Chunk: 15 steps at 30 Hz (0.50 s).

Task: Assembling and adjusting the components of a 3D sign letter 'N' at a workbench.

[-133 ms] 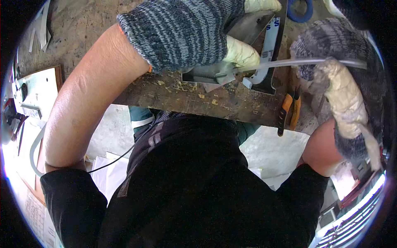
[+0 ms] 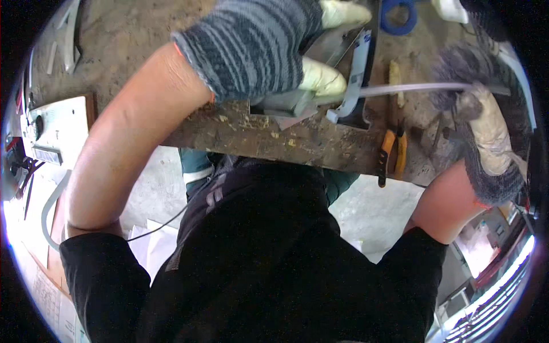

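My left hand (image 2: 269, 48), in a grey striped glove with cream fingers, presses on a grey sheet-metal piece (image 2: 338, 46) near the bench's front edge. Its thumb and fingers are bent over the metal. Beside them lies a pale blue-white strip with dark markings (image 2: 359, 63), along a dark angled metal part (image 2: 360, 119). From the left fingertips a long, thin whitish strip (image 2: 406, 88) runs to my right hand (image 2: 486, 123). That hand, gloved alike and partly blurred, is closed around the strip, whose far end sticks out beyond it.
Orange-handled pliers (image 2: 394, 150) lie at the bench's front edge. A blue ring-shaped roll (image 2: 398, 16) sits at the back. Narrow offcuts (image 2: 71, 40) lie far left, near a white board (image 2: 60, 126). A cut-off white item (image 2: 452, 9) shows at the upper right.
The bench and the things on it have shifted slightly left in the picture. My right hand has moved a little, blurred, still on the strip. My left hand keeps its hold.
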{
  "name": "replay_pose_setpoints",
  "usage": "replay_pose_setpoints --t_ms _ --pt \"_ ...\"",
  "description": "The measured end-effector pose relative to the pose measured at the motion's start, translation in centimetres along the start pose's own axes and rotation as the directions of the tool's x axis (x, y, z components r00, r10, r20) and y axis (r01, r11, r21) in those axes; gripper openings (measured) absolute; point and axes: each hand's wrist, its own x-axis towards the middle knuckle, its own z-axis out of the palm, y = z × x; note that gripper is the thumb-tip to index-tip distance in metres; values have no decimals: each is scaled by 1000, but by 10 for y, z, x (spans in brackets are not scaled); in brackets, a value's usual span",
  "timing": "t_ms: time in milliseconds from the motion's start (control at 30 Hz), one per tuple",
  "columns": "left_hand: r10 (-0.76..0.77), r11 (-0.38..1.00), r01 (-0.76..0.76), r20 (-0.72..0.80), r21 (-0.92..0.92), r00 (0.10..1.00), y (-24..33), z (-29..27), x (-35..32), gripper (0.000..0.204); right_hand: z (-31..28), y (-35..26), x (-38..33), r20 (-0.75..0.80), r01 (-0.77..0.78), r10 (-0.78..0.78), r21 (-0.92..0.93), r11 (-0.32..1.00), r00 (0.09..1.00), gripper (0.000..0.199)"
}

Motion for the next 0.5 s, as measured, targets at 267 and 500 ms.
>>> replay_pose_setpoints --t_ms 267,500 --pt "16 986 -21 30 165 999 -4 29 6 87 -17 -37 35 -355 165 -789 -856 490 501 20" --pt "75 980 -72 -6 187 997 4 -9 5 87 -50 -97 220 -703 318 -586 -493 810 402 22"
